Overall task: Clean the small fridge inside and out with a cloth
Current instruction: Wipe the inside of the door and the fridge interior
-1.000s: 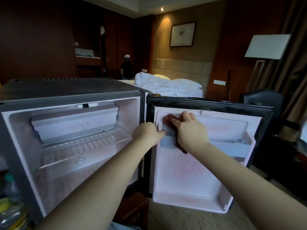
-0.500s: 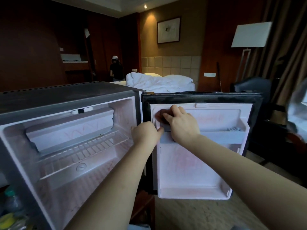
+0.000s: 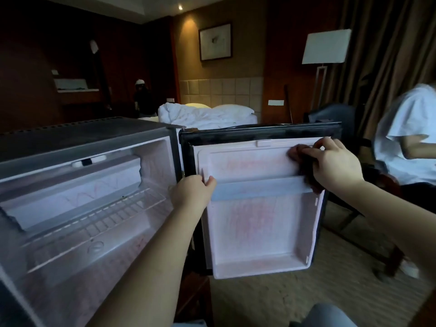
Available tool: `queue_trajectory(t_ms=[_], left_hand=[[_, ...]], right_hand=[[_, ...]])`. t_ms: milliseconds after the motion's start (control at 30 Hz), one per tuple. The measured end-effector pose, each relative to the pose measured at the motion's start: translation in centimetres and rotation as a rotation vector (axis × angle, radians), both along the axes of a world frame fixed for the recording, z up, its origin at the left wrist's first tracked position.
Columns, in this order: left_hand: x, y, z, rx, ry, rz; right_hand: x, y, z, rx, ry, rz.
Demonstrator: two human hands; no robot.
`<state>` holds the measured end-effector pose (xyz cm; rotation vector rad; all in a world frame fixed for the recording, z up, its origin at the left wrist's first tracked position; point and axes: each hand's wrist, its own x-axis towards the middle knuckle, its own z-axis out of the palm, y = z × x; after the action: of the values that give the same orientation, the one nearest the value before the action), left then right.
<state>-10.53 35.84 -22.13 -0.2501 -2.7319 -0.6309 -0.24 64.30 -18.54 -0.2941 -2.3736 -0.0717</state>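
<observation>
The small fridge (image 3: 77, 138) stands open at the left, with a white interior, a freezer box and a wire shelf (image 3: 106, 215). Its door (image 3: 262, 220) is swung out to the right and shows a white inner liner with faint red marks. My left hand (image 3: 192, 194) grips the hinge-side edge of the door liner. My right hand (image 3: 335, 165) presses a dark reddish cloth (image 3: 304, 171) against the upper right corner of the liner, above the door shelf rail (image 3: 259, 188).
A person in a white shirt (image 3: 410, 138) sits at the right by a dark chair (image 3: 335, 116). Behind the fridge is a bed with white bedding (image 3: 203, 114), a floor lamp (image 3: 325, 47) and another person (image 3: 141, 97) far back. Carpet (image 3: 295, 293) lies below the door.
My right hand has slid the cloth from the upper left of the door liner across to its upper right. My left hand keeps its grip on the door edge. The seated person came into view.
</observation>
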Motion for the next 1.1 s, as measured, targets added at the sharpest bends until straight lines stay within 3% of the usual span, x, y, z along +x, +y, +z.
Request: queue_trajectory(t_ms=[167,333,467,567,800,967,1100], left_hand=[[0.1,0.0,0.2,-0.027,-0.015,-0.002],[0.0,0.2,-0.4,0.006,0.017,-0.003],[0.2,0.4,-0.1,-0.021,0.008,0.014],[0.4,0.1,-0.1,-0.032,-0.027,0.009],[0.6,-0.9,-0.8,0.015,0.046,-0.016],[0.8,-0.8,-1.0,0.031,0.029,-0.030],[0.4,-0.7,-1.2,0.071,-0.017,-0.041]], right_hand=[[-1.1,-1.4,-0.6,-0.202,0.024,0.025],[-2.6,-5.6,-1.5,-0.181,-0.080,0.081],[-4.8,-12.1,-1.6,-0.114,-0.066,0.351],[-6.2,-16.5,-1.4,-0.047,-0.079,0.421],[-4.0,-12.6,0.0,0.120,-0.317,0.317],[0.6,-6.0,-0.2,0.132,-0.323,0.079],[1.7,-2.9,-0.3,0.117,-0.184,-0.028]])
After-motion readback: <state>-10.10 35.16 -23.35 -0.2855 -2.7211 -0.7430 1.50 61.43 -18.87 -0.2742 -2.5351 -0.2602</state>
